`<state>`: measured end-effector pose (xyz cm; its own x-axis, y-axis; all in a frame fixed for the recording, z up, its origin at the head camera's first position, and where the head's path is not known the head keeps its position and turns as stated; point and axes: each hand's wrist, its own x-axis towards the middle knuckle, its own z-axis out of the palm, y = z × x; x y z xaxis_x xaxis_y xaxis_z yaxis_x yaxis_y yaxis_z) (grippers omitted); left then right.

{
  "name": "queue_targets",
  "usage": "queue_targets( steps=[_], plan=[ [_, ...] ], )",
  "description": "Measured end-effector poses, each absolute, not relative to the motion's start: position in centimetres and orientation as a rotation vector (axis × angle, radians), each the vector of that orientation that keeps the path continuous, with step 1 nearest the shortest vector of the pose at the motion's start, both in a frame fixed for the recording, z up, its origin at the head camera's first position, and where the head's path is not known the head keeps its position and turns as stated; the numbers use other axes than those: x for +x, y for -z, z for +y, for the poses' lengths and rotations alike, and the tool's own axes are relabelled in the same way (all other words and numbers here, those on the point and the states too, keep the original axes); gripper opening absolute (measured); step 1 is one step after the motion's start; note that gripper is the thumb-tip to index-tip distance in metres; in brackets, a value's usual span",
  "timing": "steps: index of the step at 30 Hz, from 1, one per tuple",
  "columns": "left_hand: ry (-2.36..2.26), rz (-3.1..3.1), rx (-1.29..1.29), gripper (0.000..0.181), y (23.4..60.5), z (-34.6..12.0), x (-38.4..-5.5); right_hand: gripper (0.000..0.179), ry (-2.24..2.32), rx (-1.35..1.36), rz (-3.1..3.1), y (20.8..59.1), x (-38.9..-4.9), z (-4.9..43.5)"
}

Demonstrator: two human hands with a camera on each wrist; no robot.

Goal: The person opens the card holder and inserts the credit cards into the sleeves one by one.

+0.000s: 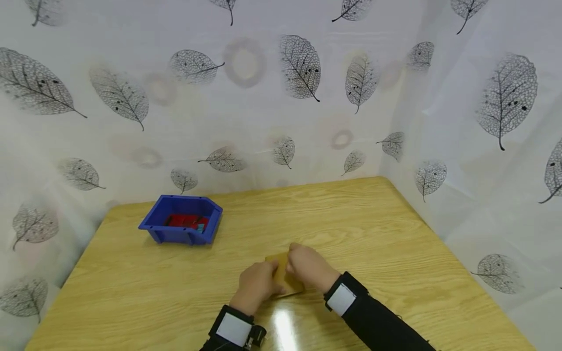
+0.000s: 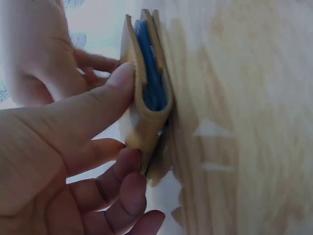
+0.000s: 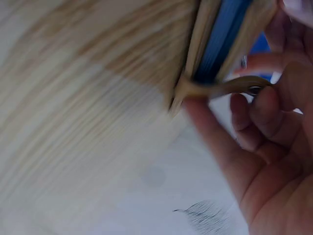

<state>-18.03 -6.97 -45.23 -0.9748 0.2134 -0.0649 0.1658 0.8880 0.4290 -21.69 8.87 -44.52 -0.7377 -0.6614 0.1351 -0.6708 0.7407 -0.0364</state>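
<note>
Head view: left grip, right grip pinch tan wallet; red pieces in blue bin.

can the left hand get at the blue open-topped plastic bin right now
Likely yes: only wood-grain tabletop shows between the left hand and the blue bin, though the hand's grip on the folded tan leather-like wallet may need releasing first.
</note>
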Motion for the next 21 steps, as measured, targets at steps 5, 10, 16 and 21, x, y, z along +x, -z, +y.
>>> queue_targets(
  steps=[5,10,16,21],
  plan=[
    [-0.604,2.941,0.29,0.066,45.1,-7.6,-18.2,0.036,-0.661,0.692,-2.966,44.8,-22.2,11.3],
    [-0.53,2.982,0.26,0.051,44.5,-7.4,-18.4,0.034,-0.452,0.516,-3.082,44.9,-22.1,12.7],
    [-0.534,3.057,0.054,0.05,44.6,-4.9,-18.5,0.022,-0.336,0.621,-3.056,45.3,-22.0,12.1],
    [-0.419,3.094,-0.072,0.066,44.9,-2.3,-18.2,0.016,-0.297,0.613,-3.059,45.8,-21.9,11.5]
  ],
)
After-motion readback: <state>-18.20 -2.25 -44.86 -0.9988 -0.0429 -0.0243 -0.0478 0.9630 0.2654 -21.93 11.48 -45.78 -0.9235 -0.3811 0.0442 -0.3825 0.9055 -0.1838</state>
